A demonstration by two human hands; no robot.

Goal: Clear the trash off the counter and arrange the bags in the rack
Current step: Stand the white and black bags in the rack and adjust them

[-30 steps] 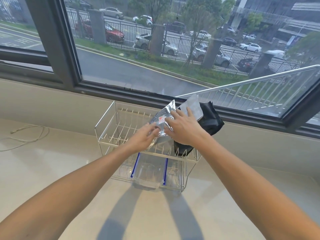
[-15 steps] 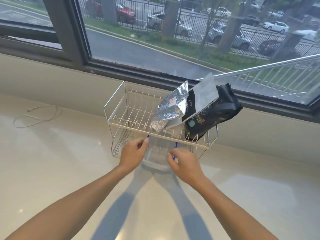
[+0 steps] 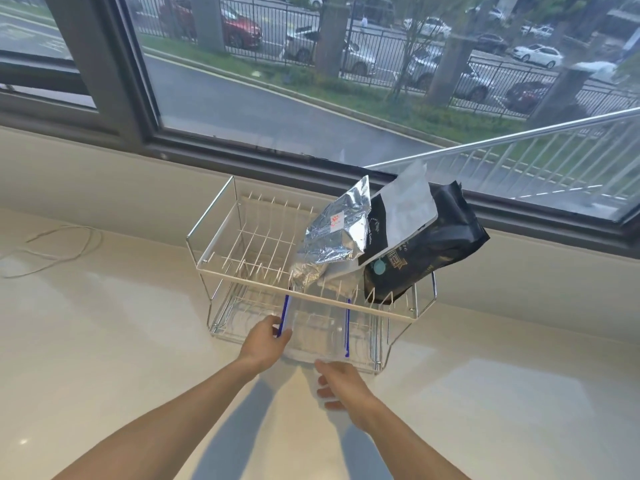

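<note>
Right hand point(image 3: 341, 384) lay nearest, below the front edge of the clear zip bags point(image 3: 317, 336), fingers loosely extended and gripping nothing; whether the fingertips touched the plastic could not be determined. Left hand point(image 3: 266, 341) was just beyond it, fingers curled round the left blue zip strip of those bags. The bags lay flat on the lower tier of the wire rack point(image 3: 214, 221), their front edge projecting past the rack's front onto the counter point(image 3: 104, 358). On the upper tier, toward its right end, three bags stood tilted rightward among the tines: a silver foil bag point(image 3: 334, 237), a white-and-black pouch point(image 3: 407, 209) behind it, and a black coffee bag point(image 3: 436, 251) overhanging the right edge. A loose cord point(image 3: 59, 244) lay near the counter's far left edge.

Assessment: the step in hand was arranging the clear bags in the lower tier. Next move would call for a two-handed hold, squaring them within the frame.
</note>
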